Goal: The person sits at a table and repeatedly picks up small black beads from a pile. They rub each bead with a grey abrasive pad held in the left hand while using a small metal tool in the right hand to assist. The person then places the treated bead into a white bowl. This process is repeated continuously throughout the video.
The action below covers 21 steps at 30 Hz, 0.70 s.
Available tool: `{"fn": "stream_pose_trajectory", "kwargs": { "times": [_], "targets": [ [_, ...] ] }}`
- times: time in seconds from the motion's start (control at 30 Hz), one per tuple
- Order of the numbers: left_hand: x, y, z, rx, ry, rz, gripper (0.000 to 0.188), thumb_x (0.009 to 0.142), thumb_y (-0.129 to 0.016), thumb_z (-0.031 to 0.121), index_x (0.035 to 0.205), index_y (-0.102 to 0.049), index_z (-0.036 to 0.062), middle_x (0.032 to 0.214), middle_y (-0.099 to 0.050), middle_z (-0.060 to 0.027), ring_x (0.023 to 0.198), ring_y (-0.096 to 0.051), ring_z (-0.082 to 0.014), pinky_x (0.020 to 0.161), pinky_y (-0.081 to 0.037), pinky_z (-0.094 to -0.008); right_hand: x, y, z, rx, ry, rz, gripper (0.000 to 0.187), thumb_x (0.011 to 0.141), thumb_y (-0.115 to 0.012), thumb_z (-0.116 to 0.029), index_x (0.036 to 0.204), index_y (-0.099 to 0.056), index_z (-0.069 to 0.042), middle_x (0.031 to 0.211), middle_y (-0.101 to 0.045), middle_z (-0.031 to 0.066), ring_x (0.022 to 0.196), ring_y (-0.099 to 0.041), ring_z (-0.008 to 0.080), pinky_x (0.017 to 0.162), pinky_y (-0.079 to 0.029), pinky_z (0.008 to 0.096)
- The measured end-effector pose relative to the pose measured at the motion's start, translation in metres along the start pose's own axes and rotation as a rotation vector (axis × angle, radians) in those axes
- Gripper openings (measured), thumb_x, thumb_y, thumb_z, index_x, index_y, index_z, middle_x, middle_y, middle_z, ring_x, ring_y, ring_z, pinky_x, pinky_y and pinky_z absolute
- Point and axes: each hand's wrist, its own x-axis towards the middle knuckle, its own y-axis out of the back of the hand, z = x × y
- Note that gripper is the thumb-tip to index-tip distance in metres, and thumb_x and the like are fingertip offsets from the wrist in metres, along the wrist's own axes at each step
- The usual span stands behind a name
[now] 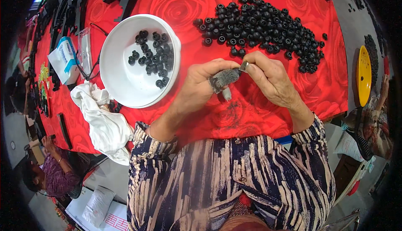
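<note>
Close together over the red cloth, my two hands meet in front of my chest. My right hand [271, 79] pinches a small metal blade [243, 66] between thumb and fingers. My left hand [197, 84] is closed, its thumb and a finger in a worn grey-black wrap [225, 79] pinching a small black part against the blade, mostly hidden by the fingers. Another fingertip has a pale cover [227, 93]. Beyond my hands lies a large heap of small round black plastic parts [259, 26]. A white basin [109, 63] to the left holds several more.
A crumpled white cloth [100, 120] lies below the basin, near the table edge. Farther left are a blue-and-white packet [65, 61] and long black pieces [77, 5]. Dark shavings lie under my hands. Other people sit at left [60, 174] and right, near a yellow dish [364, 76].
</note>
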Motion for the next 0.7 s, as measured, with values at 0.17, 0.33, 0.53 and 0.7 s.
{"fn": "stream_pose_trajectory", "kwargs": {
  "times": [0.17,0.33,0.53,0.7],
  "targets": [
    [-0.001,0.000,0.003,0.029,0.023,0.014,0.022,0.088,-0.049,0.002,0.105,-0.062,-0.0005,0.086,-0.058,-0.0019,0.063,-0.056,-0.0080,0.057,-0.046,-0.0221,0.001,-0.002,0.002,-0.032,0.014,-0.015,0.010,0.090,-0.050,-0.012,0.091,-0.054,-0.002,0.070,-0.055,0.0142,0.063,-0.058,0.0313,0.056,-0.043,0.0371],
    [-0.001,-0.002,0.006,0.002,0.055,0.019,0.021,0.088,-0.049,0.004,0.105,-0.062,-0.0012,0.085,-0.058,-0.0017,0.064,-0.055,-0.0076,0.057,-0.046,-0.0222,0.001,-0.001,0.003,-0.051,0.064,-0.025,0.011,0.090,-0.050,-0.013,0.091,-0.054,-0.003,0.070,-0.055,0.0140,0.064,-0.058,0.0314,0.056,-0.043,0.0374],
    [0.000,0.001,0.001,-0.034,0.028,0.014,0.021,0.089,-0.052,0.007,0.106,-0.061,-0.0015,0.085,-0.058,-0.0020,0.064,-0.056,-0.0077,0.058,-0.046,-0.0227,0.001,-0.005,0.008,-0.025,0.041,0.066,0.010,0.090,-0.051,-0.013,0.092,-0.054,-0.003,0.071,-0.056,0.0138,0.064,-0.058,0.0321,0.056,-0.044,0.0377],
    [0.000,0.001,-0.003,-0.062,0.058,0.017,0.022,0.089,-0.052,0.007,0.107,-0.061,-0.0019,0.085,-0.059,-0.0023,0.064,-0.056,-0.0077,0.058,-0.046,-0.0226,0.000,-0.004,0.008,-0.055,0.049,0.040,0.010,0.089,-0.052,-0.013,0.091,-0.054,-0.003,0.071,-0.056,0.0138,0.064,-0.058,0.0319,0.055,-0.044,0.0376]
  ]
}}
